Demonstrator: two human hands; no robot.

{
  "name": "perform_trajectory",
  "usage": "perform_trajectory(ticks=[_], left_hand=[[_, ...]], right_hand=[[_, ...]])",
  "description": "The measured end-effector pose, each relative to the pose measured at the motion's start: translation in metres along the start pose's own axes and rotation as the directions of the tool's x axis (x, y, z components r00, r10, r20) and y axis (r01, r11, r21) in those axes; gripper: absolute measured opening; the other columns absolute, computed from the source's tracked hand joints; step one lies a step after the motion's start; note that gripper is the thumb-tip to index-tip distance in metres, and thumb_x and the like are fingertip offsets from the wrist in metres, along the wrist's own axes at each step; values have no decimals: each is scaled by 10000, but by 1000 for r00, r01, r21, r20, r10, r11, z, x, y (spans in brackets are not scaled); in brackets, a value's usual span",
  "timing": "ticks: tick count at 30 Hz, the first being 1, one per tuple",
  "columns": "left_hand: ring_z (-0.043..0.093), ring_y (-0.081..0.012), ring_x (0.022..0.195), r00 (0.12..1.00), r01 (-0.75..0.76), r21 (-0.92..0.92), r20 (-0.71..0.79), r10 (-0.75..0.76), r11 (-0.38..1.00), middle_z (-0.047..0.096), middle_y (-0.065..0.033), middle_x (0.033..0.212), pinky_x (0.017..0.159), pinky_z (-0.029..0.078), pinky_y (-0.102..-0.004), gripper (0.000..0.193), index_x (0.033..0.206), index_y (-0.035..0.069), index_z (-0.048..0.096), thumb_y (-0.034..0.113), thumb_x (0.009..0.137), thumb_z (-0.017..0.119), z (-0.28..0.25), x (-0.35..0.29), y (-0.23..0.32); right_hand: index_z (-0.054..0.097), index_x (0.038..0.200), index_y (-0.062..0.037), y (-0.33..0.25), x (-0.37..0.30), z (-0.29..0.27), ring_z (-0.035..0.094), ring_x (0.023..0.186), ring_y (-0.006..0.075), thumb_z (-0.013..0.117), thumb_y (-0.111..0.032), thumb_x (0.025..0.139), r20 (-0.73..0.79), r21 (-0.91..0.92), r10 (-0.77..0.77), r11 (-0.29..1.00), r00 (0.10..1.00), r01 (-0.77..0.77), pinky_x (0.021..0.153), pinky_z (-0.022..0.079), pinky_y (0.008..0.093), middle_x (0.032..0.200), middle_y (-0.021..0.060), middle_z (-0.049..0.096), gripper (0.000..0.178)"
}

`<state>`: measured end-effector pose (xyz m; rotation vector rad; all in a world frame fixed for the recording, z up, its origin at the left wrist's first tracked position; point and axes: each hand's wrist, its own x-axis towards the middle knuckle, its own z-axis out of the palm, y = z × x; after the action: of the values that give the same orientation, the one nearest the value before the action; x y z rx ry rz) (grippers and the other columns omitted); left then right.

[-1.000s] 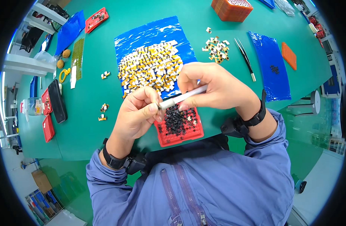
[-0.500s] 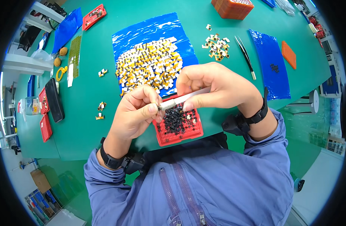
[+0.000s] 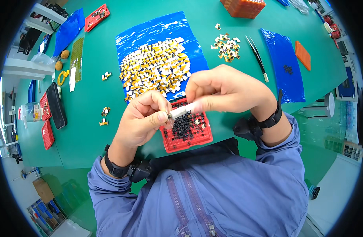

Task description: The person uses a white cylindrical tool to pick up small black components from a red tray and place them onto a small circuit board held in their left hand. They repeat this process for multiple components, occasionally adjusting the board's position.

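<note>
My left hand [image 3: 142, 118] is closed in a pinch on a tiny dark piece [image 3: 170, 116], mostly hidden by the fingertips. A slim white stick-like piece [image 3: 182, 111] meets it there. My right hand [image 3: 232, 89] grips the other end of this white piece between thumb and curled fingers. Below both hands lies a red tray [image 3: 189, 147] holding many small black parts [image 3: 183, 128] and a few pale ones. Just beyond, a blue sheet [image 3: 128, 41] carries a dense spread of small white-and-yellow parts [image 3: 155, 67].
Right of the sheet lie a loose heap of gold-white parts [image 3: 226, 47], tweezers [image 3: 258, 59] and another blue sheet [image 3: 282, 51] with black bits. Stacked orange trays [image 3: 243, 8] stand at the back. At left are a black case [image 3: 56, 105] and yellow scissors [image 3: 63, 77].
My right thumb has shifted slightly, and less of the white piece shows beyond it. My left hand keeps its pinch in nearly the same place.
</note>
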<state>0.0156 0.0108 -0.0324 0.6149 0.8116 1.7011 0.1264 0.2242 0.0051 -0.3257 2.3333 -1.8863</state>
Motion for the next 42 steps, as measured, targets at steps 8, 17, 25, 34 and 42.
perform_trajectory(ticks=[8,17,25,34,42], left_hand=[[611,-131,728,999,37,84,20,-39,996,603,-80,799,647,507,-249,85,879,29,514,49,884,596,2,-1,-1],[649,-180,771,996,-83,431,16,84,899,653,-124,832,685,520,-276,120,801,-11,588,-97,768,664,12,-6,9],[666,-180,735,951,-302,785,211,225,541,681,-81,793,652,515,-265,185,758,35,632,-70,654,743,12,-2,10],[667,-172,724,951,-303,766,201,236,567,685,-78,797,641,515,-263,196,750,38,628,-69,639,748,11,-3,9],[669,-167,721,950,-305,765,202,238,567,686,-80,801,637,516,-259,209,743,46,624,-76,633,754,11,-4,10]], right_hand=[[613,795,-50,1,-2,-13,489,529,116,732,-241,763,49,-229,-21,973,999,32,484,372,276,589,24,536,227],[592,810,-27,4,-1,-19,392,517,60,719,-152,800,-17,-242,52,969,999,-55,472,312,233,571,-20,470,178],[605,770,-29,5,0,-17,416,485,91,701,-266,808,-92,-205,28,978,995,-46,454,320,269,521,6,470,259],[609,769,-30,5,0,-17,399,480,85,688,-261,821,-98,-215,47,974,994,-67,448,308,269,516,2,463,250],[618,800,-37,4,0,-18,398,508,74,682,-258,829,-108,-186,61,979,992,-81,456,313,258,549,-10,468,232]])
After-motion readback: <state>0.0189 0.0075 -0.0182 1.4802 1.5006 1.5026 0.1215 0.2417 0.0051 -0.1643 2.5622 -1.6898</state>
